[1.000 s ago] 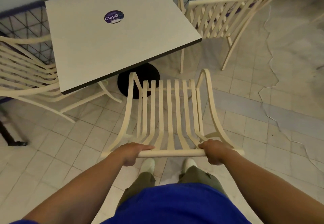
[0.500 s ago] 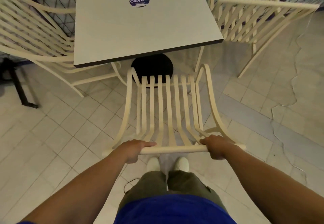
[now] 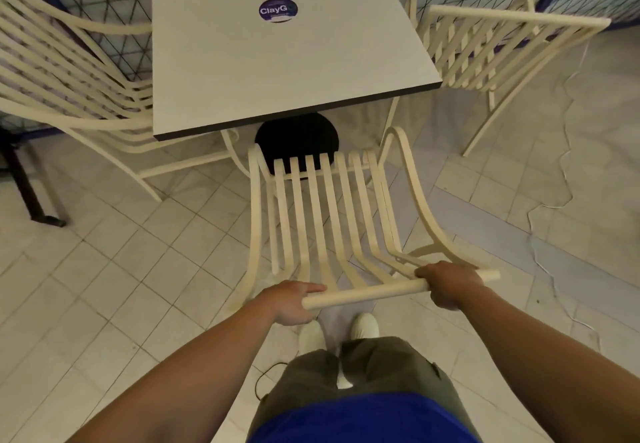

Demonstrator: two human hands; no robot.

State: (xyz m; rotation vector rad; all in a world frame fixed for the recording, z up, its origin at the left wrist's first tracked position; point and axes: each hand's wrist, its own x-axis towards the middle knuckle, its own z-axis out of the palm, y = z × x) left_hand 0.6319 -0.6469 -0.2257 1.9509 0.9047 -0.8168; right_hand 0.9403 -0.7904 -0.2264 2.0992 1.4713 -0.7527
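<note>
A cream slatted chair (image 3: pixel 329 221) stands in front of me, its seat pointing toward a square grey table (image 3: pixel 284 61). Both my hands hold the chair's top rail (image 3: pixel 381 292). My left hand (image 3: pixel 294 300) grips the rail's left end, fingers curled round it. My right hand (image 3: pixel 450 285) grips the rail near its right end. The front of the seat sits over the table's black round base (image 3: pixel 298 137), just short of the table's near edge.
A second cream chair (image 3: pixel 69 72) stands at the table's left and a third (image 3: pixel 491 51) at its right. A black metal leg (image 3: pixel 31 186) stands far left. A thin white cable (image 3: pixel 554 207) runs across the tiled floor on the right. My feet (image 3: pixel 339 331) stand behind the chair.
The chair has moved forward toward the table, its seat front now over the black base. The view has swung so that the table is square ahead. Both hands keep their grip on the rail.
</note>
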